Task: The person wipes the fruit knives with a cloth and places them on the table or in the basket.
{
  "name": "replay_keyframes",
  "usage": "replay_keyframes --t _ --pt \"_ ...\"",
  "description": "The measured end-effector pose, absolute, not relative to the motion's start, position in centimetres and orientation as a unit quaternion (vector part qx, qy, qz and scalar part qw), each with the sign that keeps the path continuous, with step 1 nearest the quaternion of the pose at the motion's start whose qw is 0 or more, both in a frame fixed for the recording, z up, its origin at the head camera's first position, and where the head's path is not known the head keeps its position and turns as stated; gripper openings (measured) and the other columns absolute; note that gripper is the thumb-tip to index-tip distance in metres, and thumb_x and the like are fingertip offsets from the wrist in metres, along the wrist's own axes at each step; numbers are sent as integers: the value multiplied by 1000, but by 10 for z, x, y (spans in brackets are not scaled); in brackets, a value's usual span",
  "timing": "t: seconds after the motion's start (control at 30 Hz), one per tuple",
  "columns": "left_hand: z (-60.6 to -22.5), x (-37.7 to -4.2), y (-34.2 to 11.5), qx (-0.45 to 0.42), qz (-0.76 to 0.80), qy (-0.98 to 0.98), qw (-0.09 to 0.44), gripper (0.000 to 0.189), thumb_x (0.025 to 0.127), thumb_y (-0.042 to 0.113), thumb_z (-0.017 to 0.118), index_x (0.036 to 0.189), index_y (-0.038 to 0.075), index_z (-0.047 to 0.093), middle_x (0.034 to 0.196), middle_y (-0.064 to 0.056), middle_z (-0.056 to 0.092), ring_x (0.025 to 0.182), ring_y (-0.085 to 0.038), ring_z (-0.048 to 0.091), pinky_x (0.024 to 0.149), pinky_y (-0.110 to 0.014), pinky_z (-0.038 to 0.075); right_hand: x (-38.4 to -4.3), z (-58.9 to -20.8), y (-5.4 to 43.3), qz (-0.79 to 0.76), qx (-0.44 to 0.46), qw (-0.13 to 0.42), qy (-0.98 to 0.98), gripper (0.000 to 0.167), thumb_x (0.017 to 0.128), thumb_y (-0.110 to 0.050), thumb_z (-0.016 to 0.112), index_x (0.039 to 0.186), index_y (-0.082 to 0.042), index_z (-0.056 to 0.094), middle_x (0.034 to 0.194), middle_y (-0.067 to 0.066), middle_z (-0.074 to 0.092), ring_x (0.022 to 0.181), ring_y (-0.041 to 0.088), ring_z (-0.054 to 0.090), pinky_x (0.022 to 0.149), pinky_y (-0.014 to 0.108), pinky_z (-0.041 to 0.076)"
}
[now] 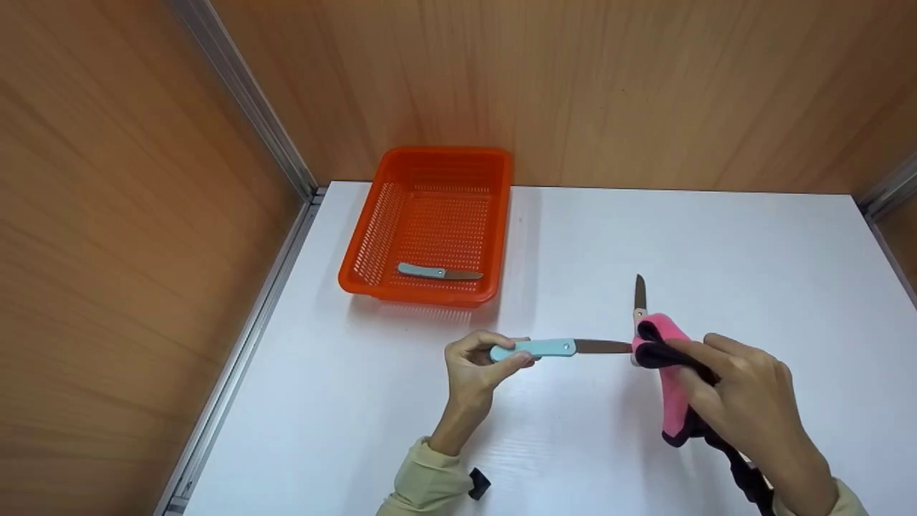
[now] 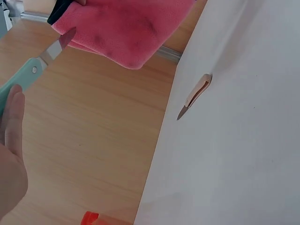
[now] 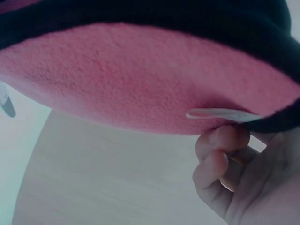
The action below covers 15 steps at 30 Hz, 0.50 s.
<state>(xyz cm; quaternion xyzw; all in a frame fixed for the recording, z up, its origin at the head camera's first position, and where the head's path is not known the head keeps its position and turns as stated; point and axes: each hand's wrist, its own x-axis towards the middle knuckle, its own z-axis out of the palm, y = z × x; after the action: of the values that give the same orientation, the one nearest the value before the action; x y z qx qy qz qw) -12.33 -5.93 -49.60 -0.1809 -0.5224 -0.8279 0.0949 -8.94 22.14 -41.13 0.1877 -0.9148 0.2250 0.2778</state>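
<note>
My left hand [image 1: 469, 373] pinches the pale blue handle of a knife [image 1: 548, 348], its blade pointing right. The blade tip meets the folded edge of a pink cloth [image 1: 673, 401] with black trim; in the left wrist view the cloth [image 2: 122, 33] hangs right at the blade. My right hand [image 1: 752, 387] grips that cloth between thumb and fingers. A white tag [image 3: 222, 114] shows on the cloth in the right wrist view. Just beyond it, a second knife [image 1: 640, 294] with a beige-pink handle lies on the table, partly hidden by the cloth in the head view.
An orange perforated basket [image 1: 504, 222] stands at the back left of the white table [image 1: 716, 236]. Inside lies another pale blue knife [image 1: 423, 271]. Wooden panels [image 1: 609, 86] rise behind and at the left. A small black piece [image 1: 479, 484] shows beside the left sleeve.
</note>
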Motion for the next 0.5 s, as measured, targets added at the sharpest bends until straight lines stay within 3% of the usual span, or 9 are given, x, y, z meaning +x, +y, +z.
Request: replay_keyframes --t 0.23,0.5 --pt "-498 -123 -57 -191 -822 -527 101 20 77 -7 72 87 -17 58 89 -24 69 72 -34 69 64 -49 58 -89 -399 215 261 179 320 -893 26 63 7 64 82 -6 76 55 -13 38 46 0 23 37 14 16" --pt "-497 -123 -53 -194 -819 -530 103 20 77 -5 73 87 -16 59 90 -24 68 73 -34 69 65 -48 58 -90 -394 199 282 207 331 -877 25 63 6 62 81 -5 76 55 -11 40 46 0 23 37 13 16"
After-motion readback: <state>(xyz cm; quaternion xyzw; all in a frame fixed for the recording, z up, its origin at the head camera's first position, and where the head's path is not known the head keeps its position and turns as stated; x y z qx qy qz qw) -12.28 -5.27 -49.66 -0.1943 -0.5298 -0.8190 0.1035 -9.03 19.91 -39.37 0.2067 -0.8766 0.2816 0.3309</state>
